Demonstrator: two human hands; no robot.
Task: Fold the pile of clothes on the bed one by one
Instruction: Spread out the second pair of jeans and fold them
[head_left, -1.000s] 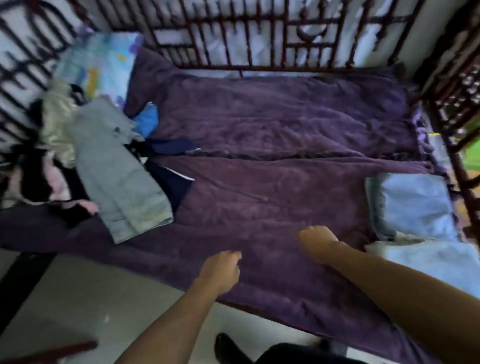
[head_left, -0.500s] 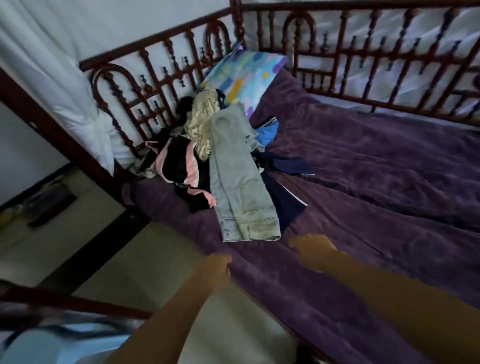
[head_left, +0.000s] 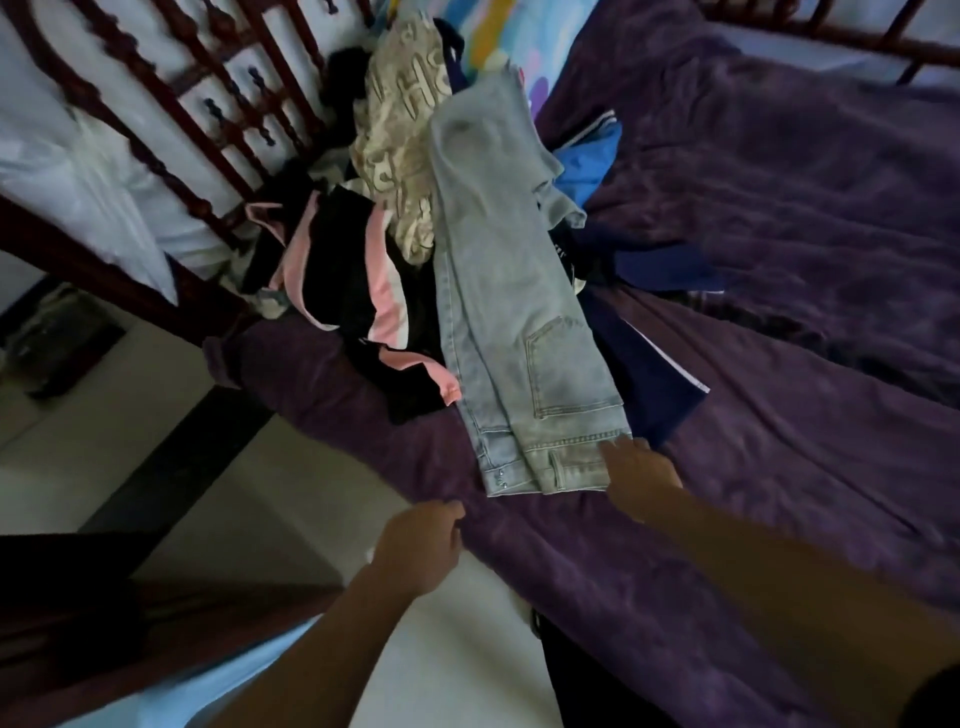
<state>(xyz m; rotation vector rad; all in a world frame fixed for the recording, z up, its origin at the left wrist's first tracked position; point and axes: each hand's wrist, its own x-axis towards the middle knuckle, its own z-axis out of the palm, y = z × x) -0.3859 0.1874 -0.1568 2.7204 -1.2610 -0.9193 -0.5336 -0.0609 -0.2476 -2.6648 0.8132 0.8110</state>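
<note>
Right hand touches the jeans with straight fingers; left hand hangs loosely curled, empty.

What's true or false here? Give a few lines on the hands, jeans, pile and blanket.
1. The right hand touches the near end of the jeans. True.
2. The left hand holds the jeans. False: it is clear of them, by the edge of the blanket.
3. The jeans lie on top of the pile. True.
4. The blanket is green. False: it is purple.
</note>
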